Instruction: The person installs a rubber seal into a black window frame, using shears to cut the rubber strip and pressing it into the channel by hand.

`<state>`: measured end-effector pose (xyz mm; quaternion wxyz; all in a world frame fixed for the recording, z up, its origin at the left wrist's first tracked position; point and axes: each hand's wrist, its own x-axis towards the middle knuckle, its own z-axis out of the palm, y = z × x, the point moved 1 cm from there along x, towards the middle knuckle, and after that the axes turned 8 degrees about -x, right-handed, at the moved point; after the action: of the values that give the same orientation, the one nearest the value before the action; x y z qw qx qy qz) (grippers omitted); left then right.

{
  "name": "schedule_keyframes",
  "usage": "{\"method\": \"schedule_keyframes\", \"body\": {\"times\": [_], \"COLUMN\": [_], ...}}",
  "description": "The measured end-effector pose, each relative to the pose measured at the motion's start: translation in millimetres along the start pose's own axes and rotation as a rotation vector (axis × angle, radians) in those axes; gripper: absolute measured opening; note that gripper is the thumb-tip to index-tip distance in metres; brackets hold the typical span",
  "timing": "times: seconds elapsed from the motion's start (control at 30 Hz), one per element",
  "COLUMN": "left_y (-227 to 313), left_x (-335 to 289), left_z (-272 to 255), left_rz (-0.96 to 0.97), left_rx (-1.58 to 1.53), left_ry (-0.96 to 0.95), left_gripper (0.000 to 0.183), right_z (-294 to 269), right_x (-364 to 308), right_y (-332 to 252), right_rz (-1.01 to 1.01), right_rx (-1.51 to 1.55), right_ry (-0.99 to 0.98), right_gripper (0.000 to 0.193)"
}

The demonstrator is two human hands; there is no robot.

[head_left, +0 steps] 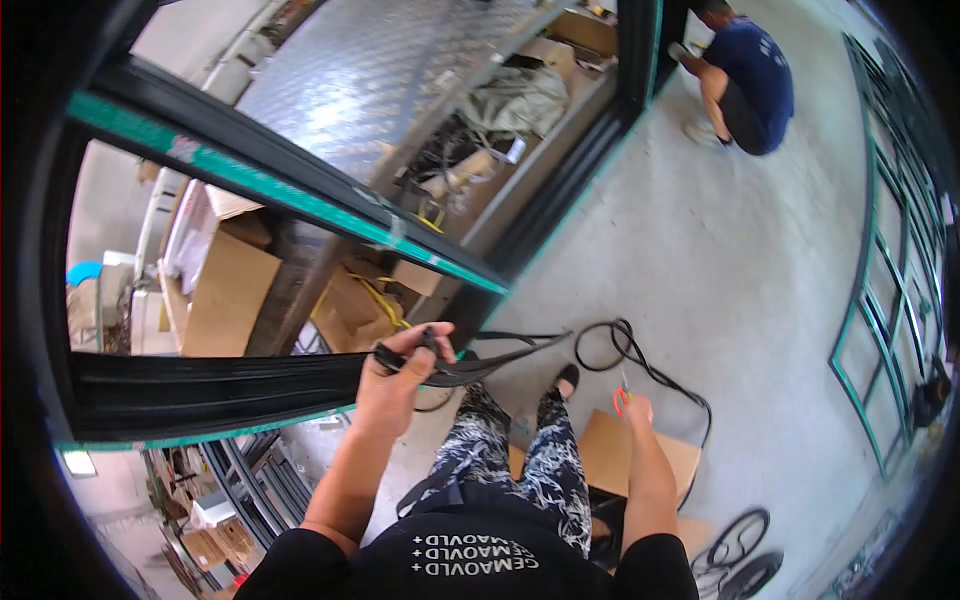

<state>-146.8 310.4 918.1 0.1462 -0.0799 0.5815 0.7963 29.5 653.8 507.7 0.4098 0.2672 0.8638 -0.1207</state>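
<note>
Person fitting a black rubber seal strip (500, 358) to a black window frame (200, 390).

Left hand (400, 375) grips the strip against the frame's lower rail; a long loose length trails right across the floor (720, 260). Right hand (632, 405), right of the frame, clasps small red-handled cutters (621, 397).

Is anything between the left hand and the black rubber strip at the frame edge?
Nothing visible. The left hand already grips the black rubber strip against the dark frame. The right hand hangs apart, holding a red-handled tool above the cardboard.
</note>
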Motion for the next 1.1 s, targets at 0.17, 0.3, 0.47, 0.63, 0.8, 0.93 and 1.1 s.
{"method": "schedule_keyframes", "body": {"times": [0.17, 0.3, 0.47, 0.63, 0.8, 0.93, 1.1], "left_y": [-7, 7, 42, 80, 89, 82, 61], "left_x": [4, 2, -7, -20, -15, 13, 61], "left_z": [-11, -23, -46, -90, -156, -206, -226], "left_rz": [-0.032, -0.055, -0.093, -0.062, 0.005, -0.041, -0.003], "left_rx": [-0.028, -0.070, -0.255, -0.365, -0.223, -0.110, -0.047], "left_ry": [-0.065, -0.136, -0.184, -0.262, 0.054, 0.191, 0.172], "left_gripper": [0.039, 0.041, 0.047, 0.043, 0.034, 0.028, 0.023], "right_z": [-17, -110, -222, -244, -192, -134, -90], "right_x": [-32, -85, -236, -325, -283, -197, -119], "right_y": [-15, -93, -224, -327, -375, -404, -448], "right_rz": [0.049, -0.340, -1.160, -1.423, -1.110, -0.893, -0.731], "right_rx": [0.000, 0.380, 0.652, 0.618, 0.820, 0.867, 0.978], "right_ry": [0.308, 0.284, 0.398, 0.144, 0.116, 0.022, 0.115], "right_gripper": [0.029, 0.034, 0.041, 0.036, 0.015, 0.024, 0.030]}}
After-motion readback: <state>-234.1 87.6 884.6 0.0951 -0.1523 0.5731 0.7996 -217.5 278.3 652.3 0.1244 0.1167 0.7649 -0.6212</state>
